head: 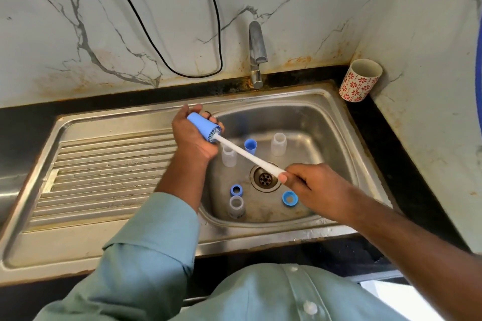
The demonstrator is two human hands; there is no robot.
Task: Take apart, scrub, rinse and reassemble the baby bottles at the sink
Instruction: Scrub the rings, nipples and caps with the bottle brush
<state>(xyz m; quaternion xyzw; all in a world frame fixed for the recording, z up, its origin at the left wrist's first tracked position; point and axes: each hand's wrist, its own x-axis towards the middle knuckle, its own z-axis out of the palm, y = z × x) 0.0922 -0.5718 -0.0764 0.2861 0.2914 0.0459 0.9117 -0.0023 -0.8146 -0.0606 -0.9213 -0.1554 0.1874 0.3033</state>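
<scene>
My left hand [191,135] grips a blue bottle cap [202,126] above the sink's left edge, its mouth turned right. My right hand [310,185] pinches the end of a white bottle brush handle [247,155]; the bristle head sits inside the cap. In the steel sink basin [326,122] stand three clear bottle bodies [229,155] [278,144] [236,206], all upright. A second blue cap [250,146] stands between the two far bottles. Two blue collar rings [236,190] [289,198] lie either side of the drain [265,178].
A steel tap [257,55] rises behind the basin, with no water running. The ribbed drainboard [104,172] lies left. A red-flowered white cup [360,80] stands on the black counter at the back right corner. A black cable [182,70] hangs on the marble wall.
</scene>
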